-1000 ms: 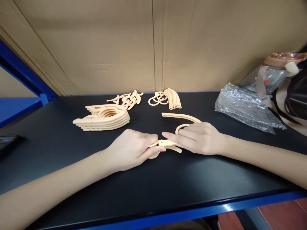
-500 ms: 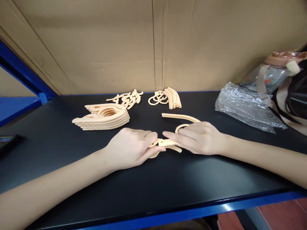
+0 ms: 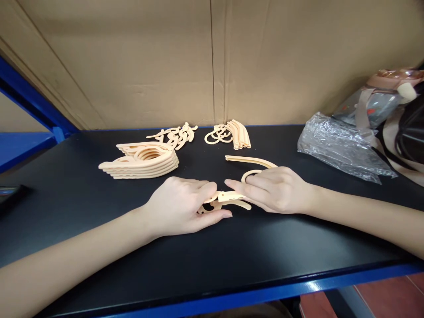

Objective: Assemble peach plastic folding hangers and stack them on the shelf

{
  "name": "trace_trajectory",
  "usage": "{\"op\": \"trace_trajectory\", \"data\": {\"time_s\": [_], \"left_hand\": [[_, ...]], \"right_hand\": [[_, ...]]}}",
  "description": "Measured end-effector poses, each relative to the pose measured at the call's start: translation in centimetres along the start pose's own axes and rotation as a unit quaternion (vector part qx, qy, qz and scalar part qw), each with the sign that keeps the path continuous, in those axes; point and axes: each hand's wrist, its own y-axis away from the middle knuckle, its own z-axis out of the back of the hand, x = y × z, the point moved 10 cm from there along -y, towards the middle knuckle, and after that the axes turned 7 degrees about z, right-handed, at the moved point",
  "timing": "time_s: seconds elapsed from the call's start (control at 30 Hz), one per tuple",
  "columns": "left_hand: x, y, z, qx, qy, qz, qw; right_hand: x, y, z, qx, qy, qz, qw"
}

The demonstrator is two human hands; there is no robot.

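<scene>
My left hand (image 3: 180, 205) is closed around beige plastic hanger pieces, its thumb stretched along the near side; its palm hides part of them. A curved hook piece (image 3: 236, 203) shows below the fingertips. My right hand (image 3: 278, 190) grips a beige hanger arm (image 3: 230, 196), whose holed end meets the piece at my left fingers. A beige ring-like curve (image 3: 250, 173) comes out by the right knuckles. Just behind that hand lies another curved hanger arm (image 3: 247, 160), partly covered by it. Left of my hands sits a stack of folded hangers (image 3: 142, 170).
Loose hook pieces (image 3: 180, 134) lie at the back, with more hooks (image 3: 218, 134) and a bundle of hanger arms (image 3: 240, 134) to their right. Clear plastic bags (image 3: 341, 150) and a bottle (image 3: 371, 104) occupy the right side. A dark device (image 3: 13, 194) lies far left on the black table (image 3: 198, 269).
My left thumb has moved down and away from the joined pieces, uncovering more of the hook piece beneath. My right hand stays almost where it was.
</scene>
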Motion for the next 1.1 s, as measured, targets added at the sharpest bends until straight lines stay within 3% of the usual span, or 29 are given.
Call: {"op": "trace_trajectory", "data": {"time_s": [0.57, 1.1], "left_hand": [[-0.52, 0.46, 0.57, -0.038, -0.018, -0.028, 0.999], [0.07, 0.1, 0.46, -0.022, 0.002, -0.019, 1.0]], "right_hand": [[-0.02, 0.02, -0.44, 0.022, 0.006, -0.005, 1.0], [-0.21, -0.06, -0.31, 0.004, 0.035, -0.02, 0.999]]}}
